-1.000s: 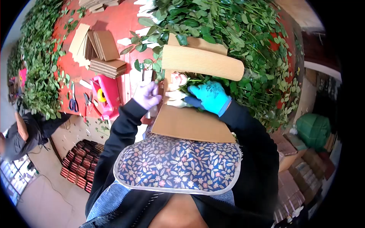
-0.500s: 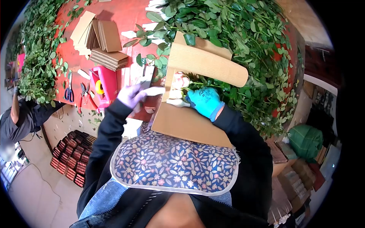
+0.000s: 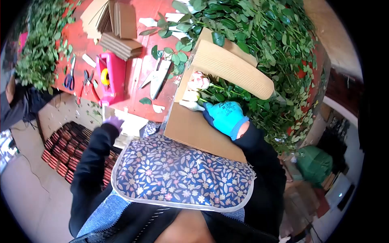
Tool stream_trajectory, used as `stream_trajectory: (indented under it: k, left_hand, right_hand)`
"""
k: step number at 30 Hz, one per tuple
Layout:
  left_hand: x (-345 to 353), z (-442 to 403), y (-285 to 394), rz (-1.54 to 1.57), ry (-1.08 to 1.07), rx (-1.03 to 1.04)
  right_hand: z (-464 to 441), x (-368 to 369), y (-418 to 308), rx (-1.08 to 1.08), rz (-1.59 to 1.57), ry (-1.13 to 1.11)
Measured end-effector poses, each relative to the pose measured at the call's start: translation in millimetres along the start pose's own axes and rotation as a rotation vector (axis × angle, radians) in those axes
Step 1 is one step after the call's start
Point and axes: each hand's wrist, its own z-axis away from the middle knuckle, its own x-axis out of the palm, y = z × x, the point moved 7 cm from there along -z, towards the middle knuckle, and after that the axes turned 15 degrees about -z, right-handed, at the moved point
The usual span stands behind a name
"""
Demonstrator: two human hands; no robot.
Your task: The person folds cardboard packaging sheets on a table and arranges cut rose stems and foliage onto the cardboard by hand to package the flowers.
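Observation:
My right hand (image 3: pixel 227 117), in a bright blue glove, is closed around the stems just behind several pale rose heads. One pink-and-white rose (image 3: pixel 198 81) and a white-netted bud (image 3: pixel 191 105) show beside its fingers. The roses lie on a flat cardboard sheet (image 3: pixel 202 131), below a curled corrugated flap (image 3: pixel 233 73). My left hand (image 3: pixel 114 122), in a purple glove, is at the table's near edge beside white paper (image 3: pixel 131 122); its fingers are blurred and partly hidden.
Leafy stems (image 3: pixel 279 40) cover the table's right side. Open metal blades (image 3: pixel 158 81), a pink tape dispenser (image 3: pixel 112 79), dark-handled scissors (image 3: pixel 69 77), red-handled pliers (image 3: pixel 90 85) and stacked cardboard pieces (image 3: pixel 121 45) lie leftward. A person's arm (image 3: pixel 10 91) shows far left.
My left hand has moved down and left, away from the cardboard, to the white paper. The pale strip at its fingers is no longer visible. My right hand stays at the roses; the view has shifted.

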Motion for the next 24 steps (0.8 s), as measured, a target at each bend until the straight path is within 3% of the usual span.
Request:
stream_trajectory:
  k: [1, 2, 3, 4, 5, 7, 12, 14, 17, 18, 24]
  left_hand:
    - [-85, -5, 14, 0.173, 0.087, 0.057]
    - [-168, -5, 24, 0.639, 0.322, 0.270]
    - [-209, -11, 32, 0.751, 0.600, 0.362]
    - [-242, -21, 43, 0.833, 0.571, 0.412]
    - [-270, -28, 52, 0.910, 0.546, 0.469]
    - [-282, -54, 72, 0.780, 0.489, 0.463]
    - [-276, -80, 90, 0.720, 0.338, 0.518]
    - [-277, -81, 101, 0.754, 0.507, 0.756]
    - [-295, -56, 92, 0.600, 0.677, 0.661]
    - [-297, -49, 85, 0.657, 0.846, 0.683]
    - [-267, -40, 62, 0.859, 0.778, 0.602]
  right_hand:
    - [-1, 4, -1, -0.014, 0.022, -0.033]
    - [-5, 4, -1, 0.000, 0.001, -0.030]
    - [-8, 5, 3, 0.017, -0.018, -0.023]
    - [-10, 14, 10, -0.112, -0.004, -0.009]
    - [-15, 19, 15, -0.095, -0.024, -0.025]
    - [-18, 16, 7, -0.164, 0.002, 0.042]
    - [-24, 21, 11, -0.097, -0.010, -0.049]
    - [-24, 23, 13, -0.095, -0.007, -0.060]
    - [-24, 27, 16, -0.069, 0.018, -0.080]
    - [-24, 29, 17, -0.098, 0.023, -0.086]
    - [-26, 30, 15, -0.074, -0.016, -0.133]
